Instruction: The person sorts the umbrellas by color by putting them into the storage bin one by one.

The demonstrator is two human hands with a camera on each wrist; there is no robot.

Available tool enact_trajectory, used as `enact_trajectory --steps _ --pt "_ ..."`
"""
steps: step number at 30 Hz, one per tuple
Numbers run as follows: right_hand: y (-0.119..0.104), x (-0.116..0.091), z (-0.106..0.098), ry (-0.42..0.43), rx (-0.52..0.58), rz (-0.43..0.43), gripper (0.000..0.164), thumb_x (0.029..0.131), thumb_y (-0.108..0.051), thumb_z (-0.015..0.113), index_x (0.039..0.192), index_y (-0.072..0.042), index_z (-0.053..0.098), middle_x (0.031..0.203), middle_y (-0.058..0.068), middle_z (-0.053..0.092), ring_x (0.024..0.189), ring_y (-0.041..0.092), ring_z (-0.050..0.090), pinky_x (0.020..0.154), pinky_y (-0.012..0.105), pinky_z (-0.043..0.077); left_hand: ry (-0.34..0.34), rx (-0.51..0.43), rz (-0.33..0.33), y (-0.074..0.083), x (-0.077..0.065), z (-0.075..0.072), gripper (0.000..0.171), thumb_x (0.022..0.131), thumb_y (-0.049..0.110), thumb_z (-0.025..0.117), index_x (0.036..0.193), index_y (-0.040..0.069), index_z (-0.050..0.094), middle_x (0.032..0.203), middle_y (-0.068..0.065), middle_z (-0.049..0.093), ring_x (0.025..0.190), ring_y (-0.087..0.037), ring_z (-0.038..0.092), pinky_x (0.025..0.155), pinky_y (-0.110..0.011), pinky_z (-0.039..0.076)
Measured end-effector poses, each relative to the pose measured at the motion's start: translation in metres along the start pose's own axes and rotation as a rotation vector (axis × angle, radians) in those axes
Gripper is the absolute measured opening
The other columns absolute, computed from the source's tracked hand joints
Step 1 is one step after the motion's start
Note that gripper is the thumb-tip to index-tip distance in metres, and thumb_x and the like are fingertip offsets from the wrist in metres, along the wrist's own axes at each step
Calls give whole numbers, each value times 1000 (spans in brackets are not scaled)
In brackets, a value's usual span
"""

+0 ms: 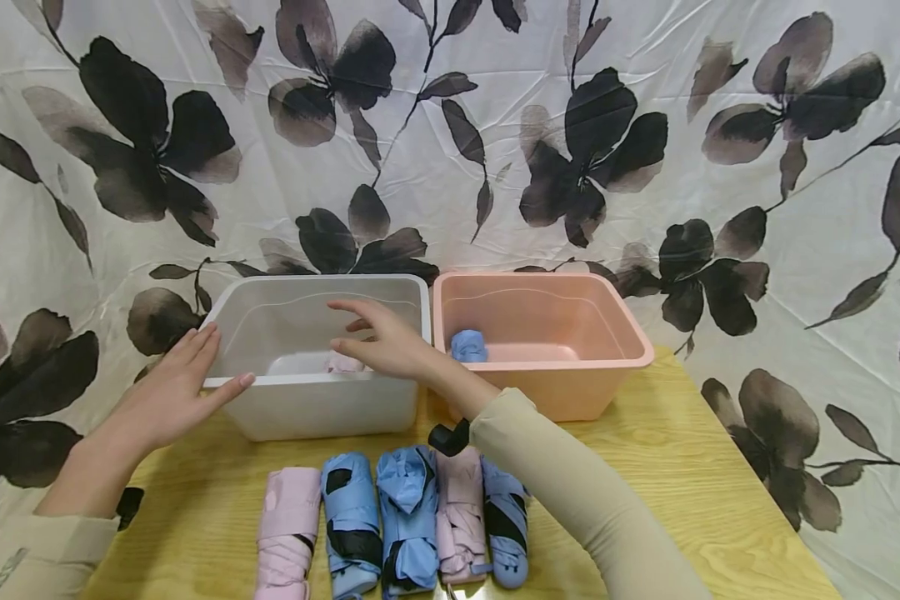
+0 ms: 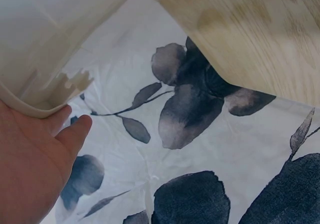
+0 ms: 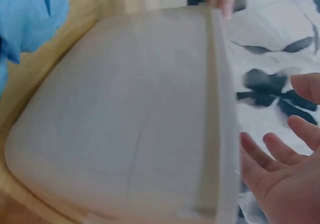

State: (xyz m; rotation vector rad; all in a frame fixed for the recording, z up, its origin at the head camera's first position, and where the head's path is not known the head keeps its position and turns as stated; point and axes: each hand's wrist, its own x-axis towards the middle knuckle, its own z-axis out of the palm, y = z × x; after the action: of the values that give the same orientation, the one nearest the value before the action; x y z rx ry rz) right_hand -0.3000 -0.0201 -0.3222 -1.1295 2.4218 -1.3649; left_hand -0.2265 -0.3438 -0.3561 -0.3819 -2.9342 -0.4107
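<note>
My left hand [image 1: 168, 400] rests against the left rim of a white bin [image 1: 322, 412], thumb spread toward its front edge. In the left wrist view that hand [image 2: 35, 159] touches the bin's rim from outside. Over the same bin reaches my right hand [image 1: 386, 337], its fingers spread and slightly bent with nothing held. A pink bundle [image 1: 343, 363] lies on the white bin's floor beneath it, partly hidden by the front wall. From the right wrist view, the right hand [image 3: 290, 164] shows loose fingers beside the bin's rim [image 3: 227, 109].
A peach bin [image 1: 540, 392] stands directly right of the white one, with a blue bundle [image 1: 468, 346] inside. Several rolled umbrellas, pink [image 1: 288, 533] and blue [image 1: 351, 525], lie side by side on the wooden table [image 1: 690, 467] in front. A floral cloth [image 1: 457, 125] hangs behind.
</note>
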Motion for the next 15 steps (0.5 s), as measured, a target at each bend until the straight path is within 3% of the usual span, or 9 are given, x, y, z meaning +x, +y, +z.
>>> enact_trajectory --steps 9,15 --pt "-4 -49 -15 176 83 -111 56 101 -12 67 154 -12 50 155 6 48 131 22 60 105 32 53 15 10 -1 -4 -2 3 95 104 53 55 158 -15 18 165 -37 17 156 -51 9 120 -71 16" --pt "5 -83 -22 273 145 -163 55 99 -5 68 152 -7 51 156 10 48 131 26 60 104 44 55 15 7 9 -4 1 5 95 104 52 56 158 -15 18 165 -37 17 155 -52 8 120 -71 14"
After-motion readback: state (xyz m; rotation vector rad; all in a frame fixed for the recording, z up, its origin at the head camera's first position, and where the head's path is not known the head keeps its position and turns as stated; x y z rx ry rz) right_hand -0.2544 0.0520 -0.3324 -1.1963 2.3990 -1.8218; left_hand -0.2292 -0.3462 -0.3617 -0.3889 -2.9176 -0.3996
